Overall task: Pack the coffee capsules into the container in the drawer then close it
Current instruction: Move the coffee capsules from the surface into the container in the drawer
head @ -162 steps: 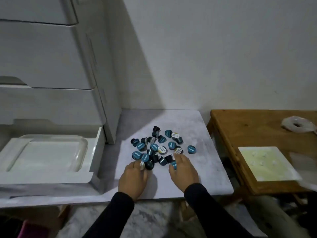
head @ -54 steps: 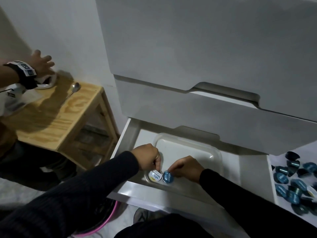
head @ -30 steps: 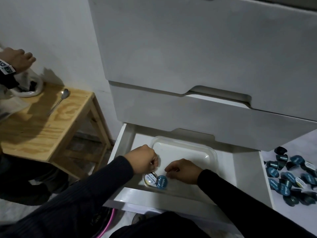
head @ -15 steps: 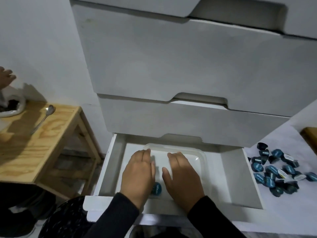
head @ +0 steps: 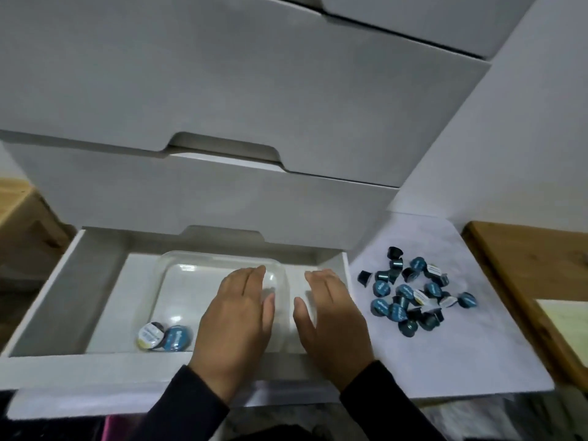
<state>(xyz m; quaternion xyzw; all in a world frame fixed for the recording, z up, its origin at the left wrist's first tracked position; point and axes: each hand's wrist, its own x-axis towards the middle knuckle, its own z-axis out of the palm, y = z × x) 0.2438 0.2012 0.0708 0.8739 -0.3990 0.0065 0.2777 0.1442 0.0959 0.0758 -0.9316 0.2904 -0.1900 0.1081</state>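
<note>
Nearest the camera, the left hand [head: 235, 323] and the right hand [head: 331, 316] hovered flat over the open white drawer [head: 41, 364], fingers straight and together, neither holding anything; they seemed poised that way to go for another load. Beneath them sat the clear rectangular plastic container [head: 178, 281], with two round foil-topped capsules [head: 165, 337], one white and one blue, side by side in its near-left corner; farther right, on the white marbled surface [head: 445, 361], lay the heap of blue and black coffee capsules [head: 410, 297], most of the packing evidently not yet done.
</note>
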